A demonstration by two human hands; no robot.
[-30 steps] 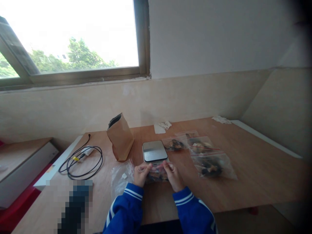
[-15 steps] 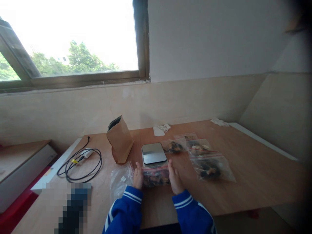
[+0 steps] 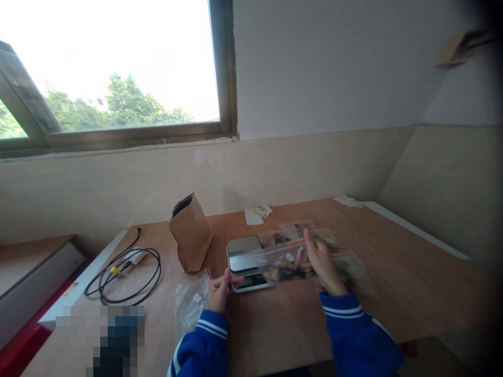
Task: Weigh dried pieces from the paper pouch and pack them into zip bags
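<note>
My right hand (image 3: 323, 262) pinches the top edge of a clear zip bag (image 3: 286, 266) with brown and dark dried pieces inside. That bag hangs over the right side of a kitchen scale (image 3: 242, 254) with a silver plate and a display at its front. At the scale's front left corner is my left hand (image 3: 221, 291), thumb and fingers apart with nothing in them. Its fingertips reach over the edge beside the display; whether they touch it I cannot tell. By its left side lies a crumpled clear plastic bag (image 3: 192, 301).
Behind my right hand lie several more filled zip bags (image 3: 356, 269). A brown paper bag (image 3: 191, 238) stands open-topped left of the scale. Farther left are a coiled black cable (image 3: 159, 269) and a white adapter (image 3: 135, 255). Crumpled white paper (image 3: 262, 211) is near the wall.
The filled zip bag, earlier between both hands in front of the scale, has been raised and carried right by my right hand. My left hand has let go of it, and the scale's display now shows.
</note>
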